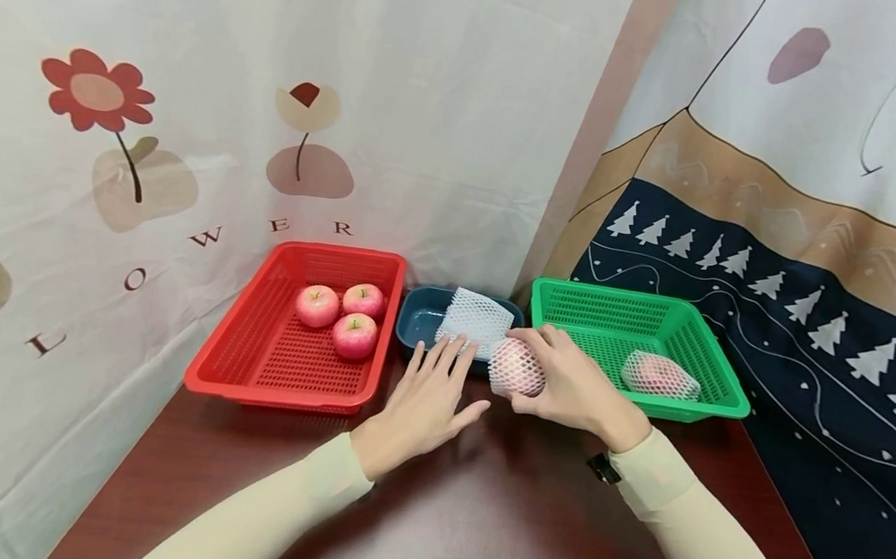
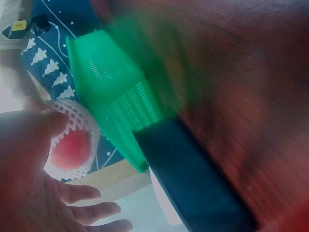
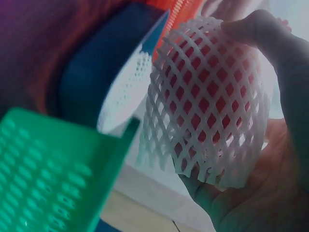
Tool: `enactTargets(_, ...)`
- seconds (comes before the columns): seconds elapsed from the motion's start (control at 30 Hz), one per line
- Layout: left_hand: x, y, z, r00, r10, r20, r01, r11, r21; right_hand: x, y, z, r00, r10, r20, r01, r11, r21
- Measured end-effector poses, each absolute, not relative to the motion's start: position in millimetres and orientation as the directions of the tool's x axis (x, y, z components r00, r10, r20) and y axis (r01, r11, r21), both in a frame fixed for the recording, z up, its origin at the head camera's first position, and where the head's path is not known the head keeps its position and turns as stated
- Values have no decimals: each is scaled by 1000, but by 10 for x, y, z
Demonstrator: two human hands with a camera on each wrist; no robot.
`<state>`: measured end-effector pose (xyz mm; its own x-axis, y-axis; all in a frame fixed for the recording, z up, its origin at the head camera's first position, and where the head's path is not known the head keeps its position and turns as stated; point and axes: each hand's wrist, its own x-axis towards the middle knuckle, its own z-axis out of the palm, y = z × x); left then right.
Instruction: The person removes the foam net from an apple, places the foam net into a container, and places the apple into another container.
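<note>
My right hand point(image 1: 567, 383) grips an apple in a white foam net point(image 1: 517, 368), thumb on one side and fingers on the other. In the right wrist view the foam net point(image 3: 207, 101) covers the red apple, its cut edge flaring past the fruit. My left hand point(image 1: 422, 405) is spread with straight fingers just left of that apple, holding nothing. Its fingertips overlap the front of a dark blue container point(image 1: 420, 316) in the head view. Flat white foam nets point(image 1: 476, 316) lie in this container and stick up over its back rim.
At left stands a red basket point(image 1: 222, 368) with three bare apples point(image 1: 355, 335). A green basket point(image 1: 725, 383) at right holds one netted apple point(image 1: 660, 375). Close behind the containers hangs a printed curtain point(image 1: 454, 130). The brown table point(image 1: 437, 529) extends in front.
</note>
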<state>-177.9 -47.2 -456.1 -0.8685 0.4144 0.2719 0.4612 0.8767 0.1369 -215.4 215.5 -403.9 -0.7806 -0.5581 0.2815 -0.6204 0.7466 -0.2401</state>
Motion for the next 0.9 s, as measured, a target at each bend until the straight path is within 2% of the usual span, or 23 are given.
enactTargets(0.37,-1590,-646,-4571,-848,412,334,488,852,187,-2115,1940,-4284,-772,-588,242,-636,714,-293)
enactTargets(0.9,-1404,-859,-4692,-850,432,302,513,809,286,-2127,1691,-4661,-740,-652,166,-668,684,-295)
